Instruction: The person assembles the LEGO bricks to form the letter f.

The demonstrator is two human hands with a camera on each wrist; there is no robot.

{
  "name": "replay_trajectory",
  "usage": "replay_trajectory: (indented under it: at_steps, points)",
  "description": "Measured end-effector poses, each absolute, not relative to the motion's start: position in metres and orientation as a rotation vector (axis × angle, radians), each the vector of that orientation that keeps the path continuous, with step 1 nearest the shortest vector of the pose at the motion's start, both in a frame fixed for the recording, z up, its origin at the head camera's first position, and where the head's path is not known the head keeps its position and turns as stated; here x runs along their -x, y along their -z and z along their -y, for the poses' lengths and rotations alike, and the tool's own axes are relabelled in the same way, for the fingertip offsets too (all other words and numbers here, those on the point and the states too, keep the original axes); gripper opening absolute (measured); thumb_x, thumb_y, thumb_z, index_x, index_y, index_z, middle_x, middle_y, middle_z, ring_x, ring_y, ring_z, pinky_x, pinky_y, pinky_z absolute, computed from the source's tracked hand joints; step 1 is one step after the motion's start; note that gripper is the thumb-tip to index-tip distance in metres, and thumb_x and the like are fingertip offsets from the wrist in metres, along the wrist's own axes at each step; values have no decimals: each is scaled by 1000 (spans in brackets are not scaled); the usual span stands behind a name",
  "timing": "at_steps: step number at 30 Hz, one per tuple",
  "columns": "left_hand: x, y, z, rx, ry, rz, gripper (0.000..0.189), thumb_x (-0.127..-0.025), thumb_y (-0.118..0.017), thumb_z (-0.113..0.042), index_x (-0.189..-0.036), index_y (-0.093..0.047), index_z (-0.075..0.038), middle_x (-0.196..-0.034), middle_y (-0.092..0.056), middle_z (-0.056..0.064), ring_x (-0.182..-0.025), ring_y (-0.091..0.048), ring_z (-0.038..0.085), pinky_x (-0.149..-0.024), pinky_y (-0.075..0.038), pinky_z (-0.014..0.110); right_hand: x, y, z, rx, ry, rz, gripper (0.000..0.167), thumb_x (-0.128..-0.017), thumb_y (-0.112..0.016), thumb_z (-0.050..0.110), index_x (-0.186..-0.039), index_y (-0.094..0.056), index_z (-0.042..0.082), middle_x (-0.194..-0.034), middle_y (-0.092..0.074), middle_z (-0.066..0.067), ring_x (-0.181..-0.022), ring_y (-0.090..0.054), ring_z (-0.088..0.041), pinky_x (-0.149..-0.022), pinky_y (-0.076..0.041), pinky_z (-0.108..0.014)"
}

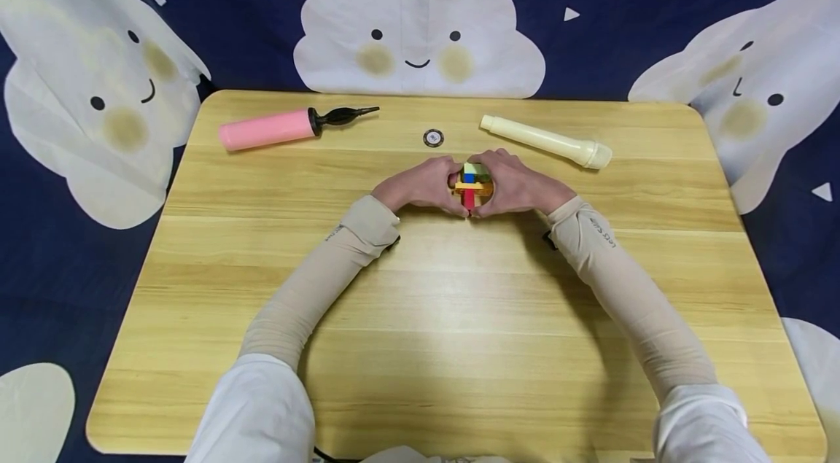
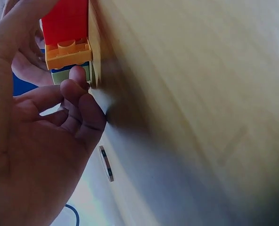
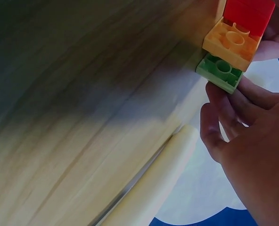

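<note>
A small stack of toy building bricks is between my two hands near the middle of the table. In the head view it has a red brick [image 1: 469, 200], an orange brick [image 1: 474, 187], a blue brick [image 1: 469, 177] and a pale green brick [image 1: 475, 168]. My left hand [image 1: 428, 184] grips the stack from the left, thumb near the red end and fingertips by the green end. From the right, my right hand [image 1: 517, 183] holds it too. The orange brick [image 3: 231, 43] and green brick [image 3: 219, 73] show hollow undersides in the right wrist view. Fingers partly hide the stack.
Behind my hands lies a round dark-rimmed chip [image 1: 433, 138]. A pink hand pump [image 1: 269, 131] with a black nozzle lies at the back left of the wooden table [image 1: 420, 346]. At the back right is a cream toy microphone [image 1: 545, 141]. Cloud-patterned cloth [image 1: 420, 18] borders the table.
</note>
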State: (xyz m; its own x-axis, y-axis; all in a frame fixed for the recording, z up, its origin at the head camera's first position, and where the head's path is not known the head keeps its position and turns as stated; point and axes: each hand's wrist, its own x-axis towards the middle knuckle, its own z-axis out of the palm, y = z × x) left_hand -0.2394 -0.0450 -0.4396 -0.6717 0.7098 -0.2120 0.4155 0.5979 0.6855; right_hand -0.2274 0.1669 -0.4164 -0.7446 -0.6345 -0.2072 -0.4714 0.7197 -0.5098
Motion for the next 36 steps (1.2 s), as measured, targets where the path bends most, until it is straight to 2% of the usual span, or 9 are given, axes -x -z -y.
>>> replay_trajectory:
  at_steps: [10,14,19,22,24,27,29,31,36]
  points:
    - [238,436,45,-900,-832,-2352,64,-73,-88,-43,-116,-58,-6,-99,-52,7,-87,-49,19,-74,-44,28,227,415,-167,869,566,-2562,101,-67,-88,36,-146,-41,-5,-138,-50,-22,-122,-44,-36,-104,-35,-55]
    - [238,437,44,-901,-825,-2359,64,-72,-89,-43,-117,-58,-8,-99,-52,7,-87,-48,19,-73,-43,28,227,416,-167,853,568,-2565,102,-67,-88,37,-147,-40,-4,-139,-49,-22,-124,-44,-36,-106,-34,-55]
    - [237,438,45,-903,-798,-2379,64,-70,-89,-48,-106,-55,-6,-95,-47,7,-83,-43,18,-69,-36,26,225,416,-167,802,569,-2552,113,-65,-90,48,-152,-35,1,-143,-44,-21,-130,-40,-36,-107,-34,-56]
    - [236,438,47,-901,-797,-2396,78,-68,-88,-54,-116,-53,-5,-97,-46,7,-84,-42,19,-70,-36,28,223,416,-167,770,584,-2551,121,-63,-90,56,-154,-31,4,-148,-40,-19,-134,-38,-36,-108,-33,-57]
    - [234,437,49,-875,-796,-2412,96,-66,-87,-60,-135,-48,-5,-104,-44,8,-90,-44,19,-74,-40,30,222,416,-168,765,611,-2559,122,-62,-91,57,-155,-30,6,-150,-39,-19,-136,-37,-37,-110,-31,-58]
    - [230,437,52,-847,-786,-2455,121,-64,-84,-67,-156,-30,-10,-126,-40,11,-111,-43,22,-92,-45,35,219,419,-169,778,658,-2573,123,-61,-90,58,-156,-30,9,-152,-38,-18,-137,-38,-36,-113,-25,-59]
    - [226,437,54,-846,-774,-2493,130,-62,-83,-70,-160,-20,-12,-141,-32,12,-126,-37,24,-104,-41,41,217,421,-171,793,688,-2589,124,-61,-90,59,-156,-29,10,-153,-37,-18,-138,-38,-37,-113,-22,-60]
    - [224,436,55,-866,-759,-2531,133,-61,-82,-73,-160,-18,-11,-153,-24,15,-139,-26,28,-112,-34,45,215,423,-172,807,691,-2605,125,-61,-89,62,-157,-28,11,-155,-35,-18,-139,-36,-37,-114,-20,-60]
    - [222,432,55,-892,-701,-2576,138,-60,-79,-77,-161,-11,-13,-164,-7,18,-151,-9,32,-116,-23,56,213,422,-172,809,669,-2632,131,-60,-86,67,-159,-22,10,-160,-26,-18,-146,-26,-35,-114,-17,-60]
